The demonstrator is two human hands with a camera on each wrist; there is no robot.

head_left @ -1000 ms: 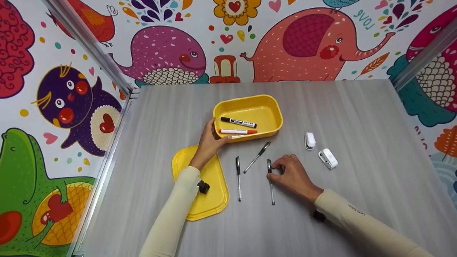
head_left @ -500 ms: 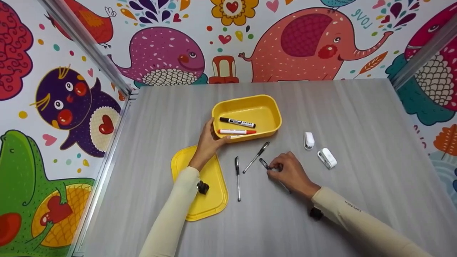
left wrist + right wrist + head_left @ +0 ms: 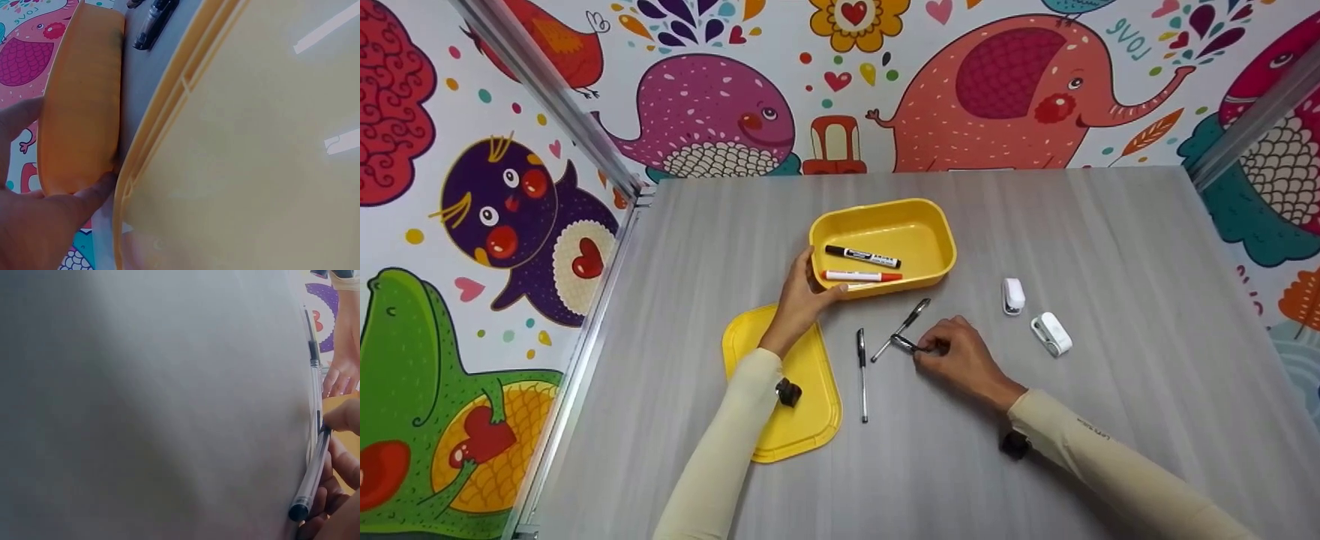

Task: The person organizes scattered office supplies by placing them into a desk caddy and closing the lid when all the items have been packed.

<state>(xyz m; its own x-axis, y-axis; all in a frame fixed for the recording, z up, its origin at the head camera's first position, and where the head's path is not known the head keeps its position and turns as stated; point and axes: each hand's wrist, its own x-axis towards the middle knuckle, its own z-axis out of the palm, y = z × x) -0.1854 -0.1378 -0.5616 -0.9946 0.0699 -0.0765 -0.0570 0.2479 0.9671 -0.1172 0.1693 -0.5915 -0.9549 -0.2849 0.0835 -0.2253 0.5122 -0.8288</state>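
My left hand (image 3: 802, 300) grips the left front corner of a yellow plastic box (image 3: 919, 241). In the left wrist view, its thumb presses low on the box's wall (image 3: 81, 101). Inside the box lie a black-capped marker (image 3: 862, 256) and a red-capped marker (image 3: 859, 276), with a white strip of something partly hidden in front. My right hand (image 3: 964, 360) pinches a clear gel pen (image 3: 904, 343), whose dark cap end points left over another gel pen (image 3: 915, 311). The held pen's rear end (image 3: 308, 492) shows in the right wrist view. One more gel pen (image 3: 862, 367) lies to the left.
A yellow lid (image 3: 802, 405) lies on the grey table (image 3: 1080, 240) under the left forearm. Two small white stapler-like things (image 3: 1014, 295) (image 3: 1051, 334) sit right of the box. Cartoon-printed walls (image 3: 855, 90) stand behind and on both sides.
The right hand has turned the pen from lying straight front-to-back to pointing left, and shifted slightly left with it. The left hand and box stay in place.
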